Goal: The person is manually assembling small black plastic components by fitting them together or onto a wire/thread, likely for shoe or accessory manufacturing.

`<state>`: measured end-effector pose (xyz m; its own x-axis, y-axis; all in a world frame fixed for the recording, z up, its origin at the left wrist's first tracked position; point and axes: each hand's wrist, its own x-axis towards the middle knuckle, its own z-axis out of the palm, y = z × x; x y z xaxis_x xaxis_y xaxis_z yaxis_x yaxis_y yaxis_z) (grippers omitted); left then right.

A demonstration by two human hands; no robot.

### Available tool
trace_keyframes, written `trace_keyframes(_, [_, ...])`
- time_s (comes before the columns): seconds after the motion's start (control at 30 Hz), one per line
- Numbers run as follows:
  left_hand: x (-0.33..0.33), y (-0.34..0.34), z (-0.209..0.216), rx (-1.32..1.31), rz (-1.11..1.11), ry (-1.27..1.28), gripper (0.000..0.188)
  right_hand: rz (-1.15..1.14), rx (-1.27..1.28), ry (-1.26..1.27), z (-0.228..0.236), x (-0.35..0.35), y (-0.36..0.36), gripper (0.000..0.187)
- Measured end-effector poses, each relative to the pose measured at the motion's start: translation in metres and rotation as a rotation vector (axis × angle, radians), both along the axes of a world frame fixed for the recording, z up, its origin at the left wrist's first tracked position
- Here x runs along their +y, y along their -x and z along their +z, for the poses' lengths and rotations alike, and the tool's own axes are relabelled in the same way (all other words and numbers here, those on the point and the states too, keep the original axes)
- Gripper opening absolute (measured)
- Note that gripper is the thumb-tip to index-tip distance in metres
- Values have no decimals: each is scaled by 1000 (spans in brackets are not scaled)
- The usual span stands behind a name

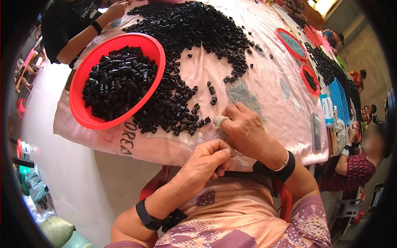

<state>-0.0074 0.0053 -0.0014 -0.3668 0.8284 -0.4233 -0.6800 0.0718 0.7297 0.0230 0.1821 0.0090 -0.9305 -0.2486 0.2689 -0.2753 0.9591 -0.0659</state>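
Observation:
My left hand (210,158) is closed at the table's near edge, its thumb pressed against the curled fingers. Just above and touching or nearly touching it, my right hand (245,129) has its fingers bent downward and together; a whitish cover wraps one finger. Whatever either hand pinches is hidden. Beyond my right hand lies a patch of tiny clear, silvery pieces (243,96) on the pink cloth (198,68). A few loose black plastic parts (212,91) lie near it. A large heap of such small black parts (198,25) curves across the cloth.
On the left, a red basin (161,58) holds black cylindrical pieces (120,80). At right are a phone (316,132), a blue basket (340,101), and red trays (304,78). A person in black (62,33) works at far left; another in a patterned top (351,171) sits right.

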Motion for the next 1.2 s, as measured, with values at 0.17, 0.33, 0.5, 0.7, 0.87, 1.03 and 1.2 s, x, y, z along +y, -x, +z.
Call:
trace_keyframes(0.17, [0,-4,-2,31,-70,-5,17,-27,14,189,-5,9,-19,24])
trace_keyframes(0.33, [3,-5,-3,-59,-99,19,18,-115,49,521,-2,21,-33,26])
trace_keyframes(0.5, [2,-4,-3,-180,-114,-9,19,-221,40,637,1,36,-42,25])
trace_keyframes(0.7, [1,-3,-4,-194,-109,-47,23,-321,15,633,3,44,-51,25])
trace_keyframes(0.87, [2,-4,-5,-193,-42,-34,23,-367,-35,649,3,42,-56,20])
trace_keyframes(1.03, [3,-2,-3,-205,-31,-35,23,-274,-41,545,-2,38,-60,24])
trace_keyframes(1.2, [2,-2,-5,-192,-51,-48,23,-228,-41,458,-2,31,-56,30])
